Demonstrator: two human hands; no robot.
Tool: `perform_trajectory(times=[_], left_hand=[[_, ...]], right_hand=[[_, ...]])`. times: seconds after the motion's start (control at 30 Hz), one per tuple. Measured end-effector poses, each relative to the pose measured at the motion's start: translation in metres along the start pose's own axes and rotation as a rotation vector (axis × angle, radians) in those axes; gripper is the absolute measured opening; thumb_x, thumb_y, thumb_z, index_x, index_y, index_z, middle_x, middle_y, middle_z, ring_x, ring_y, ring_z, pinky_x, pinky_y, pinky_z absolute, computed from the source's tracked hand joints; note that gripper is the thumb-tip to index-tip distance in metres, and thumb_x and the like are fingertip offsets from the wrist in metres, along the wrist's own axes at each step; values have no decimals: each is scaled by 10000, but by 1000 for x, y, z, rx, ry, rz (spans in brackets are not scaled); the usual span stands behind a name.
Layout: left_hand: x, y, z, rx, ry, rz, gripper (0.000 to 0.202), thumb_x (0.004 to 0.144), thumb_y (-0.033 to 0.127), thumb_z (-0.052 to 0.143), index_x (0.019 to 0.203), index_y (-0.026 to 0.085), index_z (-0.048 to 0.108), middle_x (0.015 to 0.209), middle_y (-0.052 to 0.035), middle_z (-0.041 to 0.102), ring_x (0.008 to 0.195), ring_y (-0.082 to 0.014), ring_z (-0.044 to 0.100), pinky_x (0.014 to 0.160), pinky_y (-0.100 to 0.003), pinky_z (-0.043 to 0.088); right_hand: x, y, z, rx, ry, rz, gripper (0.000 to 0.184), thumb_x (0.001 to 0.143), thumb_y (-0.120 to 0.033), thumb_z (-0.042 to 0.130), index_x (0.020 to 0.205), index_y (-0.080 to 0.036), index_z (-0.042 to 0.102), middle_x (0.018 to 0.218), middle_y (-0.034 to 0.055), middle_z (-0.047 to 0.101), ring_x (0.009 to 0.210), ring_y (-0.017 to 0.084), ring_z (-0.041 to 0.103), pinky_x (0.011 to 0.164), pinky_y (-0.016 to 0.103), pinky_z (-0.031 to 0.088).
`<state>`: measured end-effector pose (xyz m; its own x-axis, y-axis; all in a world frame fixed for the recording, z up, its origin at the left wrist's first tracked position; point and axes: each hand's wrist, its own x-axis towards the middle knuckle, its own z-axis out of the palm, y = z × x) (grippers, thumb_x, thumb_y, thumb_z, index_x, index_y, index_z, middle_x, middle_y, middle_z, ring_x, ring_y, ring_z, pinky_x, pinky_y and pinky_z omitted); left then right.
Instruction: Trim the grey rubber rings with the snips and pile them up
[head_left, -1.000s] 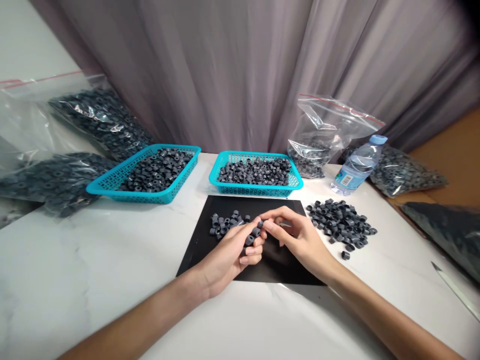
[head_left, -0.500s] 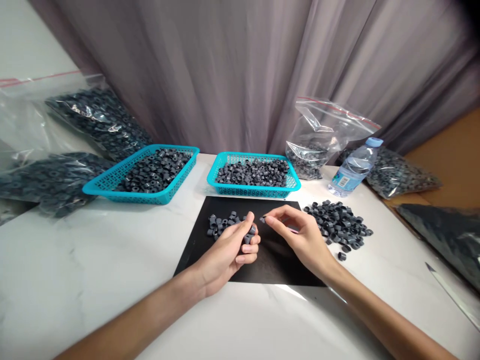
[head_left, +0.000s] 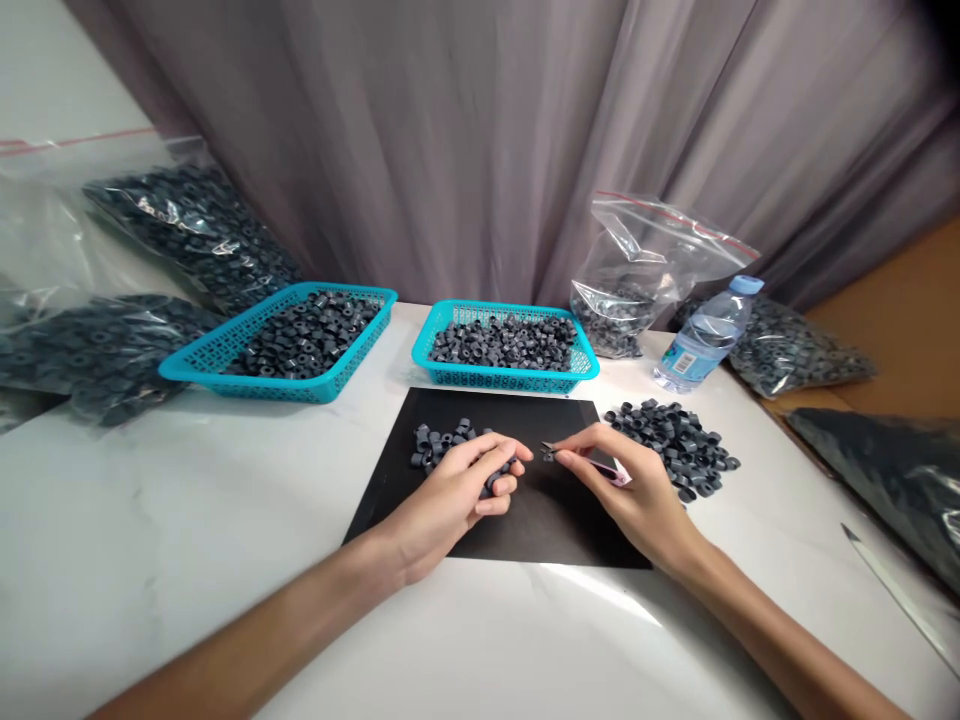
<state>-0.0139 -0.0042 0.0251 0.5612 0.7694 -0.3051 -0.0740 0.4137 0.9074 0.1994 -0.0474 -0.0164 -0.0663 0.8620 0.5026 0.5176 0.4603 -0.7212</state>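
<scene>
My left hand (head_left: 480, 475) is curled over the black mat, its fingers around several short dark grey plastic tubes (head_left: 492, 484). Its thumb and index finger point toward my right hand. My right hand (head_left: 622, 470) pinches a slim tool (head_left: 615, 474) with a pinkish handle and a small pointed metal tip; its exact kind is unclear. Close to that tip is a tiny grey bit (head_left: 547, 456), too small to make out. A small pile of grey tubes (head_left: 442, 440) lies on the black mat (head_left: 525, 535), partly hidden behind my left hand.
A larger pile of tubes (head_left: 679, 445) lies right of the mat. Two blue baskets, one left (head_left: 330, 390) and one centre (head_left: 502, 382), hold more. Filled bags (head_left: 187, 225) stand left; another bag (head_left: 615, 310) and a water bottle (head_left: 705, 335) stand right.
My right hand has shifted slightly right and down, away from my left, and more of its tool shows. My left thumb has lowered toward the index finger.
</scene>
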Motion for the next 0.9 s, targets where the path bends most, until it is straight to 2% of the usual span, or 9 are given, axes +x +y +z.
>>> perform_trajectory(times=[0.13,0.2,0.33,0.47,0.53,0.67,0.73,0.9], left_hand=[[1,0,2,105,-16,4,301,1027,393,484,941,127,597,748,39,361,583,-50,252,496,-135,204],[1,0,4,121,-13,16,292,1029,384,470,892,143,561,746,35,353,602,-68,261,498,-151,201],[-1,2,7,30,-56,35,232,1000,320,495,829,164,495,859,6,400,653,-80,296,501,-187,190],[0,2,5,-14,-124,16,300,1004,393,488,800,188,407,839,22,342,643,-84,276,504,-211,167],[0,0,4,86,-138,42,325,1014,453,453,817,200,398,822,29,328,640,-91,280,514,-219,181],[-5,-5,3,616,-42,336,280,1044,456,379,919,224,473,825,25,442,717,-125,414,658,-257,335],[-7,-6,3,800,-10,422,240,1056,436,352,1028,245,493,910,12,536,800,-146,504,763,-289,367],[-11,-5,5,829,-36,365,277,1049,463,361,1234,271,436,1082,-27,628,989,-206,623,886,-328,392]], right_hand=[[-1,-11,1,-21,8,-41,70,983,-226,617,982,-208,684,929,43,710,844,172,672,757,282,520],[-3,-13,2,-57,31,-100,75,983,-185,609,1011,-205,676,937,45,705,845,167,668,753,278,522],[-6,-13,6,-125,114,-221,130,968,-117,613,1055,-205,651,953,48,700,848,163,663,750,276,528],[-9,-15,8,-132,139,-262,140,959,-99,622,1048,-205,641,931,42,706,828,160,670,739,273,539],[-11,-15,9,-124,161,-252,125,958,-101,624,1025,-205,642,913,38,709,809,157,671,726,270,540],[-13,-11,15,-107,229,-222,91,958,-116,627,960,-206,644,856,24,707,753,151,661,684,266,535],[-13,-10,17,-111,248,-216,89,960,-120,625,960,-205,648,850,26,705,751,155,660,677,271,534],[-14,-14,17,-106,259,-240,125,952,-103,628,1001,-214,656,873,35,718,766,169,667,685,292,531]])
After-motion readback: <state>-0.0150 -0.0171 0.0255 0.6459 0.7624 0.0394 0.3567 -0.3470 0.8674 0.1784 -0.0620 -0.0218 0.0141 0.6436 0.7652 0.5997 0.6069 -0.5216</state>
